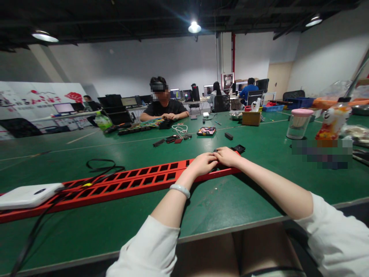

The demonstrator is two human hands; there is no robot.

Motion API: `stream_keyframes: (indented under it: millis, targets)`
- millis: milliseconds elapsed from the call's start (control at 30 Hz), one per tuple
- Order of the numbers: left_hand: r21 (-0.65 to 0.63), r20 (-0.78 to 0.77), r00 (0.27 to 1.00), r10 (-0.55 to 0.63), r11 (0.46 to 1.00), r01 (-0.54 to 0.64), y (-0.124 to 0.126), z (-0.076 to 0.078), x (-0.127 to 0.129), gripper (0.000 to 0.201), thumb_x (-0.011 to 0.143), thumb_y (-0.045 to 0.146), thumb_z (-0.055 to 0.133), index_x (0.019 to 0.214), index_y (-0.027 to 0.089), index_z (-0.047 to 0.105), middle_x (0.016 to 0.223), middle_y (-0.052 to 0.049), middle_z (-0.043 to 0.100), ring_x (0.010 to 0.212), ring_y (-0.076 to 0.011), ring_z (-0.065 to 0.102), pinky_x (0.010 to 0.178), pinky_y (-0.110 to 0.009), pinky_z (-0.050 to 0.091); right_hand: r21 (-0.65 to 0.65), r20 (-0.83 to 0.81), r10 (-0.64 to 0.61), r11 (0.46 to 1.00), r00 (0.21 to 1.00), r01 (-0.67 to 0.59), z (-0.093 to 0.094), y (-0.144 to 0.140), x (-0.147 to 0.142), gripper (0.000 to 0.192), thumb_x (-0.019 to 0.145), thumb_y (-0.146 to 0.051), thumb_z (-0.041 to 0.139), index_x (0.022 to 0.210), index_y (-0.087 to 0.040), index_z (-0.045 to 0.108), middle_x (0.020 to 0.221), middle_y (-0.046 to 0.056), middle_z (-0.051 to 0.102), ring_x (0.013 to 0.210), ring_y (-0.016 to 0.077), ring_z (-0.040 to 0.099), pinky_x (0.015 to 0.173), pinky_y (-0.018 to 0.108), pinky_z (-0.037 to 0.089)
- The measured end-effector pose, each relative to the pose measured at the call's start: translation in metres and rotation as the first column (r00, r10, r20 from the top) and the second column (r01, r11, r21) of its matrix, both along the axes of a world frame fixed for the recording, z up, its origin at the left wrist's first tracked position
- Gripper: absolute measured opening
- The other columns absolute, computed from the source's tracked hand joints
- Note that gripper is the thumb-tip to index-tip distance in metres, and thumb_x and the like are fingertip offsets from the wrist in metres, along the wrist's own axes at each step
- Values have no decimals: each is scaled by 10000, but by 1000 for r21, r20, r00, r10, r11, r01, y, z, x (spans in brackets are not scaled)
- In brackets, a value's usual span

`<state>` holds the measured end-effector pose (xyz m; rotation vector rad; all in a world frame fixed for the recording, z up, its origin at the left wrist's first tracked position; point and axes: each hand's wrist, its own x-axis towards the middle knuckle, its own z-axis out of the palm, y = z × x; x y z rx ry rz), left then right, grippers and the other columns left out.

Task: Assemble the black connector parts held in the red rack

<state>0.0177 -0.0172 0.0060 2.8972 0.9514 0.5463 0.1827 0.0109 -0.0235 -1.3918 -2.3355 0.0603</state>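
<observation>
The one view looks from the wearer's head, forward and down over a green table (227, 207), near enough (though the sweep is wide) to set the left hand (204, 163) and right hand (227, 157) just off centre toward four o'clock, with a distant ceiling lamp (194, 27) at twelve.

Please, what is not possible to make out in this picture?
All in the head view:
What the left hand and right hand grip, if anything: hidden by the hands themselves.
White power bank: left end cut off by the left edge.
Red slotted frame: left end cut off there too.
Far-left monitor: screen content too small to read.
</observation>
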Motion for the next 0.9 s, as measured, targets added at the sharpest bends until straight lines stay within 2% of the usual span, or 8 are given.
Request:
stream_keyframes:
  millis: [67,200,467,700,900]
  targets:
    - [-7,-3,1000,15,1000,-15,-1,0,0,266,841,283,420,988,231,636,1097,-18,574,1009,-167,509,908,-255,363,49,63,13,999,998,-16,0,0,0,477,889,-359,213,997,-137,621,1032,131,599,1001,205,507,887,315,328]
    - [-9,-4,1000,12,1000,-12,-2,1,0,264,841,278,422,989,224,634,1103,-24,571,1003,-169,514,907,-257,365,105,140,6,994,990,-21,2,-3,-1,464,890,-349,222,998,-141,622,999,130,608,997,226,491,887,353,313]
    - [-11,-4,1000,5,1000,-5,-1,1,0,258,840,266,422,983,215,631,1091,-27,572,992,-169,517,897,-258,372,72,38,-82,994,996,80,4,-6,-2,517,882,-407,225,955,-115,644,1034,147,582,945,204,521,858,300,345]
    - [5,2,1000,-17,1000,17,1,0,0,256,844,265,416,983,218,626,1080,-23,577,983,-160,519,888,-248,375,50,90,-73,996,993,69,4,-3,1,519,881,-422,213,958,-147,646,1056,111,593,947,192,535,852,272,351]
    - [4,1,1000,-6,1000,6,0,0,0,260,844,273,414,995,229,622,1084,-18,576,990,-161,517,888,-249,376,25,41,-61,998,997,60,-1,2,1,485,883,-405,230,977,-157,636,1085,99,576,974,178,533,859,246,350]
